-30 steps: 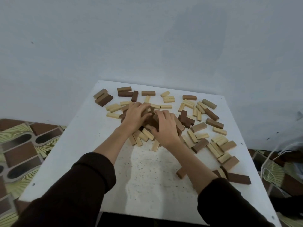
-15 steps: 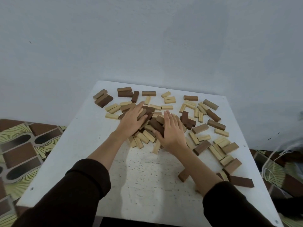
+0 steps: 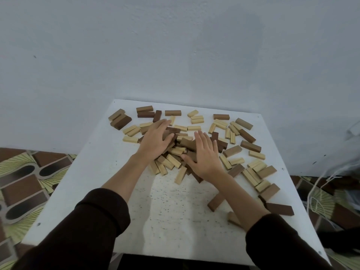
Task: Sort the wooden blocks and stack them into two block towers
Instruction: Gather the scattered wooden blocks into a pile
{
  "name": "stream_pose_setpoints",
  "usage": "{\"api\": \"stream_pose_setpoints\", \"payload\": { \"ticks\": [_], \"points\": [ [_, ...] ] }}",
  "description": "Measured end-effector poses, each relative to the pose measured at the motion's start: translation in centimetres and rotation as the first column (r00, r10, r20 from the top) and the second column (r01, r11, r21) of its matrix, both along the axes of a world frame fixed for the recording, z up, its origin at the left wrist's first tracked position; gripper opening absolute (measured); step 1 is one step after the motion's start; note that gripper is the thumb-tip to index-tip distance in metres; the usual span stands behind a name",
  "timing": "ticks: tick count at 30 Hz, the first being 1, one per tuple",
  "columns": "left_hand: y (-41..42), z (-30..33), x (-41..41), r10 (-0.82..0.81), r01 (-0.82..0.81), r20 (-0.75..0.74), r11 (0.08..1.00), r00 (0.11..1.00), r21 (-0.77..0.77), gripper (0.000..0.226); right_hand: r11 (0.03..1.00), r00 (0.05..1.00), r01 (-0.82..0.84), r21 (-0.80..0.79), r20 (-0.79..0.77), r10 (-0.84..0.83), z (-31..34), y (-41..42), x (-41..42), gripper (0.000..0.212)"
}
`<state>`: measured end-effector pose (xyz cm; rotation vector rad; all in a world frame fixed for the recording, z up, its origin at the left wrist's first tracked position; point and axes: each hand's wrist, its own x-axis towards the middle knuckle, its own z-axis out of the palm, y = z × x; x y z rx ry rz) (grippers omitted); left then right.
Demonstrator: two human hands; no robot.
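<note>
blocks (image 3: 176, 151) heaped mid-counter, strays to 12, 3 and 5 o'clock edges | counter (image 3: 93, 172) bare at 6 to 9 o'clock | left hand (image 3: 155, 141) flat on heap, grip open, fingers straight, holding nothing | right hand (image 3: 204, 154) same, pressing heap's 3 o'clock side

My one camera sits on my head, looking forward and steeply down from close by over my dark sleeves at the square white table (image 3: 109, 184), with the pale blue-grey wall (image 3: 175, 45) filling the upper frame.
</note>
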<state>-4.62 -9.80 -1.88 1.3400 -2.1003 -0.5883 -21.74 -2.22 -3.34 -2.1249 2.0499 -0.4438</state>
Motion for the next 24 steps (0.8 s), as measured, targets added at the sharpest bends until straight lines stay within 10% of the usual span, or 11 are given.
{"api": "stream_pose_setpoints", "payload": {
  "ticks": [10, 24],
  "points": [
    [9.5, -0.2, -7.2, -0.356, 0.352, -0.03, 0.932, 0.934, -0.089, 0.04, 0.994, 0.989, 0.1, -0.053, 0.117, -0.093, 1.3, 8.0, -7.3, 0.054],
    [15.5, -3.4, -10.3, -0.38, 0.366, 0.253, 0.925, 0.89, 0.104, 0.04, 0.954, 0.906, 0.292, 0.067, -0.338, -0.254, 0.1, 15.8, -10.0, 0.044]
  ]
}}
